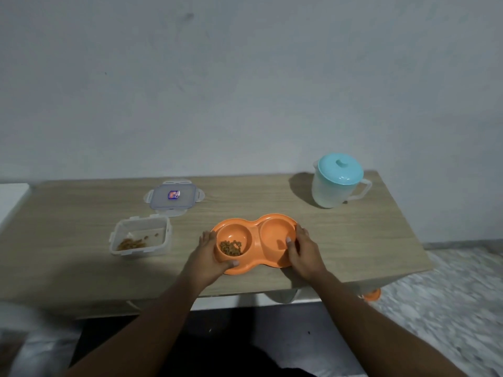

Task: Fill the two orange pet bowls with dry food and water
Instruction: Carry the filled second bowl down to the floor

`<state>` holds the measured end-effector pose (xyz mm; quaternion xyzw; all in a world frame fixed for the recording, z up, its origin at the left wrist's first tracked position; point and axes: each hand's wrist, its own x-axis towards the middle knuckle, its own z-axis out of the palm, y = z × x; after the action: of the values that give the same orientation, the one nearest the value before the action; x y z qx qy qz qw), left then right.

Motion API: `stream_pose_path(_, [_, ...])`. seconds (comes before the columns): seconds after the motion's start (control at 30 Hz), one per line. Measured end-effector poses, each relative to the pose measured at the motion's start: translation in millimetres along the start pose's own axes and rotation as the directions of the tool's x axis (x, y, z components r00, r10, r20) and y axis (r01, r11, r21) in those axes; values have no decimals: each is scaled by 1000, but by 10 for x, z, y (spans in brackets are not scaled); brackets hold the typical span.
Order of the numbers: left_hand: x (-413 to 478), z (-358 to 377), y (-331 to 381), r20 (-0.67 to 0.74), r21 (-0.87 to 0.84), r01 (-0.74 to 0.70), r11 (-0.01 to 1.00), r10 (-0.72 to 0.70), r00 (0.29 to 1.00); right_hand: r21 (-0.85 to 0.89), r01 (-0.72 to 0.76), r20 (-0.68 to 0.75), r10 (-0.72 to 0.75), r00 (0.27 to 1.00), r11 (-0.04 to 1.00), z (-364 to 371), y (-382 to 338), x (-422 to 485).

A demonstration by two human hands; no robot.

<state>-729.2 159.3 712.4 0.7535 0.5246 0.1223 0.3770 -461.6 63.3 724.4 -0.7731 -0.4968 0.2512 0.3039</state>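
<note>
An orange double pet bowl (255, 227) lies near the front edge of the wooden table (353, 240). Its left cup holds a small heap of brown dry food (230, 247); the right cup (275, 235) looks dry and bare. My left hand (208, 254) grips the bowl's left end, thumb over the front rim. My right hand (302, 250) grips the right end, thumb inside the right cup. A clear food container (141, 238) with a little kibble left stands open to the left. A translucent water jug (336, 185) with a light blue lid stands at the back right.
The container's clear lid (172, 198) lies flat behind the container. A white surface (11, 202) adjoins the table's left end. An orange object (371, 295) lies on the marbled floor beyond the table's right front corner. A wall rises directly behind the table.
</note>
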Motion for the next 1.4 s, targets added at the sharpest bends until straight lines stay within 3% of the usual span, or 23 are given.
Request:
stream_pose_path(0.37, [27,52,-3,-87,-68,33,997,-39,995,-17,44,9,-44,999,999,5,81,54])
stream_pose_path(0.67, [-38,158,339,-75,-131,7,991,-17,997,-48,14,-76,-17,997,999,-301,194,-124])
stream_pose_path(1.07, [-93,943,1766,89,-128,-103,986,115,989,-38,-146,-298,128,946,989,-1565,934,-912])
stream_pose_path(1.23, [-48,1621,2538,159,-148,-182,972,205,966,-43,-224,-372,193,908,974,-2208,1624,-1140])
stream_pose_path(1.4, [9,2405,3248,202,-127,-175,976,198,959,-36,-277,-379,243,893,960,-2884,2385,-1283])
